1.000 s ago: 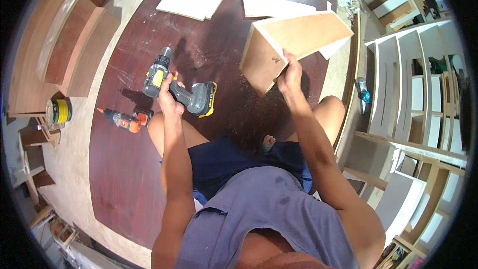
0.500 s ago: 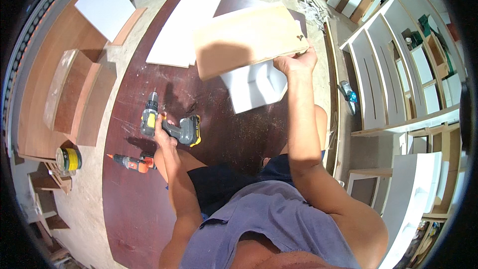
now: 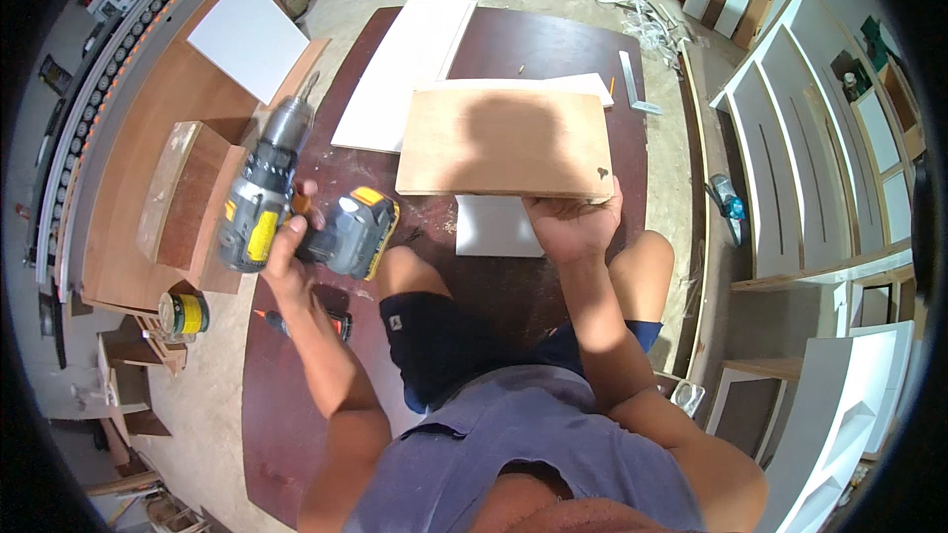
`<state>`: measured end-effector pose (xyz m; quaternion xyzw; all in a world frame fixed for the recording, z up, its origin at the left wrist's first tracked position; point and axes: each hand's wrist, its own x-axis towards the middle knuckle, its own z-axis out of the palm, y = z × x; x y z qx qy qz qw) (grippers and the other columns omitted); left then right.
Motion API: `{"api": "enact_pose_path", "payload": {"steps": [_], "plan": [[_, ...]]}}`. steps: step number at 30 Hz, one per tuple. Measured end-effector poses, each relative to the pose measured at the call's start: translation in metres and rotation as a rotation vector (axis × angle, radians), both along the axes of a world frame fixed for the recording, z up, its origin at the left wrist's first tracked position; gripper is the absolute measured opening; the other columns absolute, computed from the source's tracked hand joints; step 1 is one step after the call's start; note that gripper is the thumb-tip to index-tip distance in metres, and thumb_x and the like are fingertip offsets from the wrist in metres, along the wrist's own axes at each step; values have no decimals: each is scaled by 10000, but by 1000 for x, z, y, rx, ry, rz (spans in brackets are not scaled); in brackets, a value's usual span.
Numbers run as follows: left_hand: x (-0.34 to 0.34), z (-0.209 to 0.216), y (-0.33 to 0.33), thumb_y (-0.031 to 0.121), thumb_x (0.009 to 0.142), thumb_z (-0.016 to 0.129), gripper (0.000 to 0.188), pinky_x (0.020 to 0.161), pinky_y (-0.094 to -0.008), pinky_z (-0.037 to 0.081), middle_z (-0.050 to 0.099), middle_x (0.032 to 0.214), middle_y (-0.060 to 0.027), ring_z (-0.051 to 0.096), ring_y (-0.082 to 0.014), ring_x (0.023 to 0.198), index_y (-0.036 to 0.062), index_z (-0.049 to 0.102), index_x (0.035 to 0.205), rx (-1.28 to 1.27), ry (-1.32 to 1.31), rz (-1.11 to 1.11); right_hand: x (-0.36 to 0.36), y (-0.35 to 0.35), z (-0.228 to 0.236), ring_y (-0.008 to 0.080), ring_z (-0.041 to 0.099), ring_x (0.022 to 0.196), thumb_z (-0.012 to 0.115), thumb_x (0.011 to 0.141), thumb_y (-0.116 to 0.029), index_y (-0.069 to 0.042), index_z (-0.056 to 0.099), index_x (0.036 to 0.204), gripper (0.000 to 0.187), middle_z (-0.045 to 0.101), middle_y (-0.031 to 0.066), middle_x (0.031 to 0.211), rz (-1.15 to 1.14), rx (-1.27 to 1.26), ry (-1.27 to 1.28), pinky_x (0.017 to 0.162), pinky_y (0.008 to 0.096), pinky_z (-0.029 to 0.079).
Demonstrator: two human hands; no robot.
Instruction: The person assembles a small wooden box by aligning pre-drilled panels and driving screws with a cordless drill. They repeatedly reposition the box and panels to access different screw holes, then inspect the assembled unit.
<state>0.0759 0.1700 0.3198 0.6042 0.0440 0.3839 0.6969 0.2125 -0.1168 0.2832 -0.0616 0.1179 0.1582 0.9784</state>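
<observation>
Tan rectangular wooden panel (image 3: 506, 143): held above the dark reddish-brown board (image 3: 296, 434), broad face toward the camera, rounded shadow across it, dark mark near its right near corner.
Right grip (image 3: 578, 227): grasping the panel's near edge toward its right end, palm up, fingers mostly hidden.
Left grip (image 3: 288, 249): clenched around the handle of the grey-and-black cordless drill with yellow patches (image 3: 259, 192), bit pointing away from the person.
White flat surface (image 3: 499, 229): visible just below the panel's near edge; whether joined, cannot tell.
Long white flat sheet (image 3: 410, 69): beyond the panel, leftward.
Orange-and-black power tool (image 3: 277, 321): partly hidden by the left forearm.
</observation>
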Motion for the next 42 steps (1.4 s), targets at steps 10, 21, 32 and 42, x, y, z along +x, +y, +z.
{"api": "enact_pose_path", "payload": {"steps": [10, 21, 32, 42], "plan": [[107, 164, -77, 36, 689, 651, 365, 602, -275, 501, 703, 899, -114, 616, -129, 694, -31, 655, 1047, 610, 554, -656, -43, -58, -45, 239, 579, 700, 325, 972, -676, -80, 556, 842, 652, 575, 92, 752, 438, -372, -40, 682, 361, 467], [160, 184, -157, 38, 670, 652, 414, 542, -245, 483, 691, 846, -79, 602, -109, 626, -6, 645, 1083, 908, 762, -1029, 45, -82, 120, 160, 602, 917, 607, 976, -279, -5, 619, 1049, 285, 630, 65, 906, -584, -1126, -1312, 750, 294, 477], [174, 199, -171, 98, 662, 686, 315, 562, -250, 478, 685, 806, -73, 586, -107, 607, -28, 670, 950, 1198, 851, -946, 81, -43, 144, 302, 622, 799, 711, 832, -491, -48, 672, 983, 470, 611, 148, 855, -748, -1295, -1614, 738, 407, 473], [175, 200, -183, 89, 654, 707, 239, 579, -258, 481, 681, 784, -78, 591, -110, 624, -28, 690, 862, 1191, 905, -921, 78, -44, 137, 231, 629, 841, 755, 845, -319, -28, 658, 985, 337, 641, 125, 898, -696, -1247, -1523, 758, 351, 495]]}}
